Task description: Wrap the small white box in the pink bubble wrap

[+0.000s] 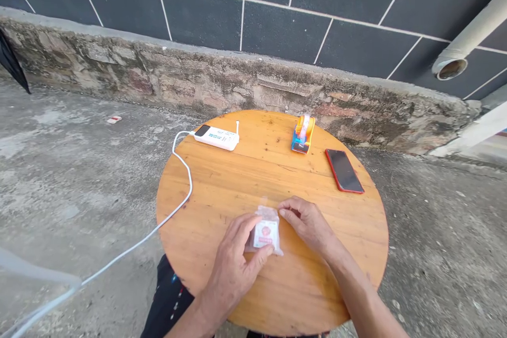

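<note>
In the head view, your left hand [236, 253], half-curled, spans and braces the small white box in translucent plastic [266, 231], near-centre on the round orange-brown wooden table [317, 290] — press lightly; your right hand [308, 222], nearly pinched, sits just right — grip unclear.

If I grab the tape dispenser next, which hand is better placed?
Probably your right hand: it sits nearer the tape dispenser, beside the packet. Your left hand is farther away, with thumb and fingers around the packet, so it seems better suited to steadying.
</note>
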The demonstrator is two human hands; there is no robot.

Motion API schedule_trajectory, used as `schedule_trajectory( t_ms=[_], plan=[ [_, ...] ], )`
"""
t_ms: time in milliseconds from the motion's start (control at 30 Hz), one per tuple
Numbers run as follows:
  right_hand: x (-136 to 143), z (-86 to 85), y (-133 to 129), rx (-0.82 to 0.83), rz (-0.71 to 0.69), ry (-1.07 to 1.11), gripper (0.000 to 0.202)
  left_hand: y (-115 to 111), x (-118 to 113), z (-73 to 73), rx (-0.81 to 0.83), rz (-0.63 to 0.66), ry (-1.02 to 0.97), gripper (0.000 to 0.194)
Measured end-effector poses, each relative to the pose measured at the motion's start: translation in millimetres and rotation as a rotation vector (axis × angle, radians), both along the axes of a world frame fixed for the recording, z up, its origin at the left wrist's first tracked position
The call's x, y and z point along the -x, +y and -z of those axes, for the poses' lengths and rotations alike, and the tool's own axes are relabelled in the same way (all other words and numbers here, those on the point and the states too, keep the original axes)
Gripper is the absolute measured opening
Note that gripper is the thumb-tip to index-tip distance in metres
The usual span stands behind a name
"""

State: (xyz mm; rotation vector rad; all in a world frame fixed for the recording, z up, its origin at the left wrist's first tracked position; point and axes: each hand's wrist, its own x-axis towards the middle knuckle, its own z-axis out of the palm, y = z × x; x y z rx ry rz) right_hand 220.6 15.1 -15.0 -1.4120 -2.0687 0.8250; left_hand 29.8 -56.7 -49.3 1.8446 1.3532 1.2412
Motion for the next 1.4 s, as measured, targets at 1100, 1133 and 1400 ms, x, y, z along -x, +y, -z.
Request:
schedule_trajectory(
  t_ms=[1100, 1133, 1400],
  plan=[
    [3.7, -17.3, -17.3, 0.191, -0.155, 0.044, 0.025, 2.2, -2.3, 2.2, -0.038, 0.024, 0.019, 0.043],
    [3.1, -17.7, -14.0, 0.171, -0.143, 0.067, 0.024, 2.4, -2.1, 1.9, -0.031, 0.03, 0.017, 0.043],
    [13.6, -5.3, 19.4, 0.027, -0.082, -0.077, 0.013, 2.6, -1.9, -0.2, -0.044, 0.033, -0.001, 0.044]
  ],
)
